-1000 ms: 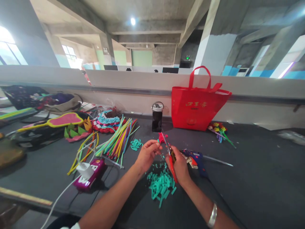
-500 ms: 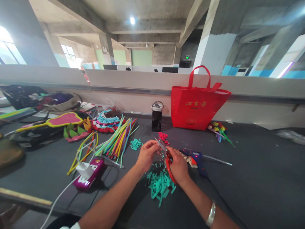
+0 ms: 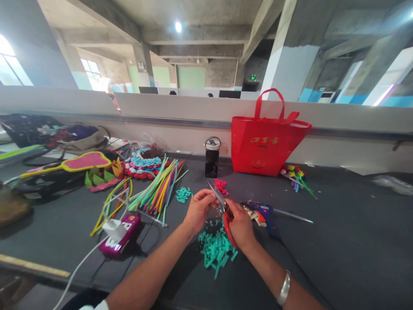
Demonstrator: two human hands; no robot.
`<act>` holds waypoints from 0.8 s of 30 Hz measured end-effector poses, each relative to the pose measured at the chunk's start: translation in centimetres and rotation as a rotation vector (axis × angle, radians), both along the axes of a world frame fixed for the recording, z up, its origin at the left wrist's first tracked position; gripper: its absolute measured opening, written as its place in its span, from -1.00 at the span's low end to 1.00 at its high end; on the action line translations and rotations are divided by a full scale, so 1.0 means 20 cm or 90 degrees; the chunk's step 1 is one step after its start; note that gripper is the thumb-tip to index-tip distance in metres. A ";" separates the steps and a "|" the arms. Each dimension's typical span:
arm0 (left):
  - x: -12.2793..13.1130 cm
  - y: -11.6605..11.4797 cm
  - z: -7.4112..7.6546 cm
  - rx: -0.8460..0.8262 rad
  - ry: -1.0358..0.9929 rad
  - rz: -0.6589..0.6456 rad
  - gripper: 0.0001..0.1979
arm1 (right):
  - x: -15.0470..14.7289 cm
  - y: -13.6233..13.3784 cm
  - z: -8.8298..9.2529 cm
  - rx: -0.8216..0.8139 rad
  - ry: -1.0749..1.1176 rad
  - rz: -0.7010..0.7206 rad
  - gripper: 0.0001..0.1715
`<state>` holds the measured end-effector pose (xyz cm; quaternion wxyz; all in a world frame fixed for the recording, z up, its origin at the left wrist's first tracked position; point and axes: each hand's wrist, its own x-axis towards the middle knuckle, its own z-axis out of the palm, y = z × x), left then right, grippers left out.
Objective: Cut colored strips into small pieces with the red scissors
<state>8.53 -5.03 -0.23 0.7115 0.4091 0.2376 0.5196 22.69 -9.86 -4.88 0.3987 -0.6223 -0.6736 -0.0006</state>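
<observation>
My right hand (image 3: 240,224) is wrapped round the handles of red-handled scissors (image 3: 228,230), whose blades point up and left toward my left hand (image 3: 200,209). The fingers of my left hand are pinched near the blades; what they hold is too small to make out. Below both hands lies a loose pile of teal strips (image 3: 217,250). A small heap of teal pieces (image 3: 183,194) sits left of my left hand, and a heap of red pieces (image 3: 221,186) lies just beyond the scissor tips.
A black bottle (image 3: 212,160) and a red bag (image 3: 267,146) stand at the back. Coloured stems (image 3: 158,189) and a purple power strip (image 3: 121,237) lie left. Right of my hands are a blue glue gun (image 3: 268,215) and small flowers (image 3: 295,174).
Both hands stay in nearly the same place. The scissor blades look slightly closer together than before. The whole view has shifted very slightly.
</observation>
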 end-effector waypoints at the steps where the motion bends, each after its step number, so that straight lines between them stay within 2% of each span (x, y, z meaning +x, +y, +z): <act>1: 0.00 0.00 0.00 -0.003 0.001 0.004 -0.87 | 0.00 0.00 0.00 -0.004 -0.004 -0.006 -0.47; 6: 0.01 -0.01 -0.01 -0.011 0.005 0.008 -0.86 | 0.00 -0.01 0.02 -0.012 -0.028 -0.031 -0.46; 14: 0.02 -0.02 -0.01 -0.007 0.008 0.008 -0.88 | -0.01 -0.01 0.03 0.008 0.049 0.027 -0.48; 20: 0.01 -0.01 -0.02 0.004 0.000 0.021 -0.87 | 0.00 0.00 0.02 -0.028 0.105 -0.015 -0.58; 24: 0.01 0.01 -0.02 0.018 0.027 0.059 -0.88 | 0.02 0.01 0.01 0.011 0.074 -0.054 -0.59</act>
